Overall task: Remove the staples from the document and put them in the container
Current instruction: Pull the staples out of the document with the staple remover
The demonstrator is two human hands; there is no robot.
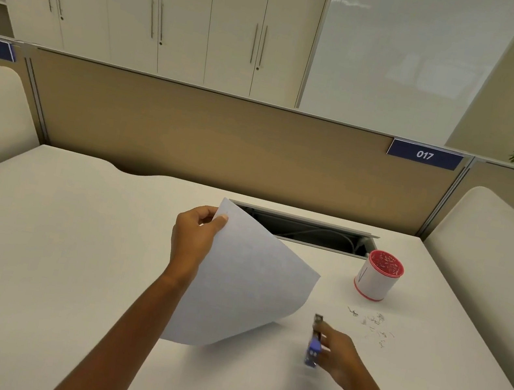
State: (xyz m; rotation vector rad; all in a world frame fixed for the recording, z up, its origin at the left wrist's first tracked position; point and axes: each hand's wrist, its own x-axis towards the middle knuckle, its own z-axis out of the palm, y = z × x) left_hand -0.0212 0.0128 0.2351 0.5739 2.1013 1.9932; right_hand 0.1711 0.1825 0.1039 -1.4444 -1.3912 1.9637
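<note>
Staples (370,325) lying loose on desk (67,247), none in cup (378,275) visibly; we're pinching paper (251,279) with left hand (193,235), right hand (336,353) gripping staple remover (314,341).

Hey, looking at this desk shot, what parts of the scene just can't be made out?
Head view only:
- Staple remover in the right hand: motion-blurred, so its jaws are unreadable.
- Loose staples on the desk: too small to count.
- Container: its wall hides the contents.
- Document pinched by the left hand: any remaining staple is too small to see.
</note>
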